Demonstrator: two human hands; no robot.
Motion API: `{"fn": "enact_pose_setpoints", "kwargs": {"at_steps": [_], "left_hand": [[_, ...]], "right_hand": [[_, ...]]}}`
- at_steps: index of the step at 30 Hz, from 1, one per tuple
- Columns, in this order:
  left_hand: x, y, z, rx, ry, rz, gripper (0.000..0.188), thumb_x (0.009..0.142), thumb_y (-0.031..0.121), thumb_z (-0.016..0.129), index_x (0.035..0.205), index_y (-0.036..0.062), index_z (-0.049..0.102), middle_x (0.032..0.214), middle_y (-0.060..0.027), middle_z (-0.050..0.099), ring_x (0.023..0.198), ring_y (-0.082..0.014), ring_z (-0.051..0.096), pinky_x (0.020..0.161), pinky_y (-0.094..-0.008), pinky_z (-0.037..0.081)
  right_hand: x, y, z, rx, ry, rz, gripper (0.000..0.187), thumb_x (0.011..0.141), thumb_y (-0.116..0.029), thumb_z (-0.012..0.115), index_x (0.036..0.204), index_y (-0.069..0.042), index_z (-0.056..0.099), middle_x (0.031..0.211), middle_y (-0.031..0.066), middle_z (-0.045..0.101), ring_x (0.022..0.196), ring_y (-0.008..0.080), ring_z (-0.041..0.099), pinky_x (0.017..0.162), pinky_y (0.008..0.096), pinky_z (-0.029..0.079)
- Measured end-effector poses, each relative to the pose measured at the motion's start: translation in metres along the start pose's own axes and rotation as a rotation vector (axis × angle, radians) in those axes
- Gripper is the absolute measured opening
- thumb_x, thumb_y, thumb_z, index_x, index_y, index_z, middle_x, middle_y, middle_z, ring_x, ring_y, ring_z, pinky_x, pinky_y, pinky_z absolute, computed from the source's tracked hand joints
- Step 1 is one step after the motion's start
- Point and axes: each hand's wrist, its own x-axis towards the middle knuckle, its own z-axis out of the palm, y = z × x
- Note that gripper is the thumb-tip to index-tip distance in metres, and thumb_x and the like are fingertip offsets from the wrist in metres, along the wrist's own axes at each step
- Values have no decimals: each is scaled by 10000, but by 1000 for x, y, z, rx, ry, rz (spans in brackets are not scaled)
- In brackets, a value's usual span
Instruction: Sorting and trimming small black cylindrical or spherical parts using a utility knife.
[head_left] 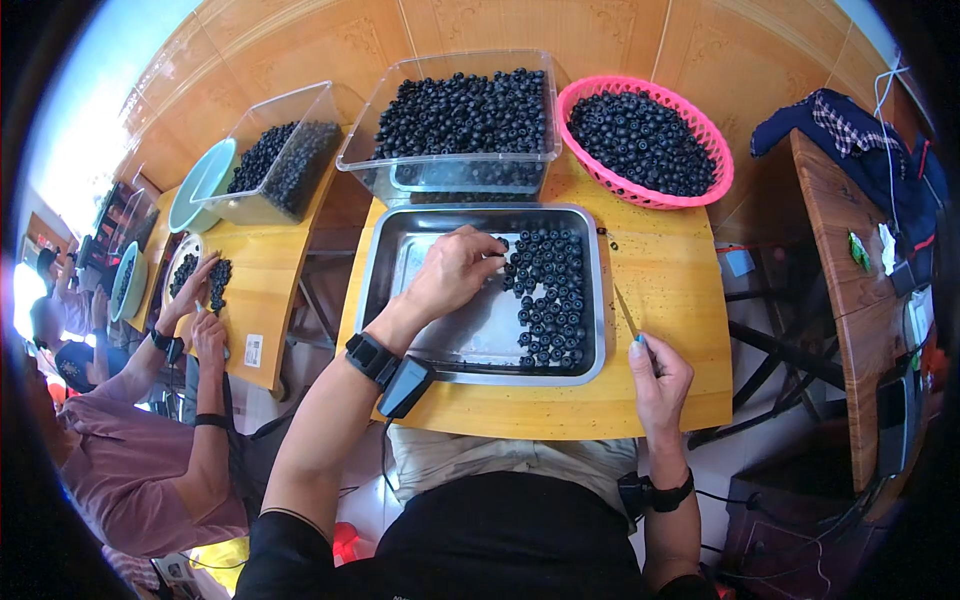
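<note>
A shallow metal tray [420,325] lies on the wooden table in front of me. Blueberries [550,295] sit closely packed in rows along its right side. My left hand [460,268] reaches over the tray with thumb and fingers pinched around a blueberry [502,244] at the left edge of the rows. Right of the tray, my right hand [660,380] is closed around a thin, pointed tool [626,312] with a bit of blue near the grip. Its tip points up and away from me; whether it is tweezers or a blade cannot be made out.
Behind the tray stand a clear plastic bin [375,180] and a pink basket [725,165], both heaped with blueberries. Dark specks dot the tabletop [680,290]. At left, another person [150,460] works at a neighbouring table [250,350]. A brown wooden table [835,240] stands at right.
</note>
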Motion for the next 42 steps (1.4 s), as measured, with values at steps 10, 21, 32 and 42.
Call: {"fn": "enact_pose_setpoints", "kwargs": {"at_steps": [10,21,32,42], "left_hand": [[-28,15,-3,-556,-56,-217,112,910,62,728,982,-9,678,891,-33,702,801,-101,652,736,-261,547],[-54,53,4,-991,-7,-367,199,895,63,745,1078,-1,697,946,-72,727,851,-130,694,814,-266,583],[-62,80,32,-1369,-5,-486,147,930,57,694,1071,16,687,930,-81,723,826,-152,712,782,-282,616],[-70,88,49,-1700,-8,-522,175,990,103,614,1143,31,659,999,-91,723,880,-161,720,813,-300,631]], "right_hand": [[-1,-2,0,13,13,-16,329,933,-226,718,1066,74,695,808,33,654,731,89,561,668,257,476],[-3,2,0,35,33,-38,329,939,-232,716,1062,72,697,795,23,642,722,83,544,655,255,467],[-14,-18,14,165,-16,-16,304,934,-196,728,1091,64,700,848,18,665,737,67,546,656,239,465],[-14,-46,29,153,-166,-117,315,922,-208,741,1073,63,693,817,77,671,699,98,579,623,256,470]]}}
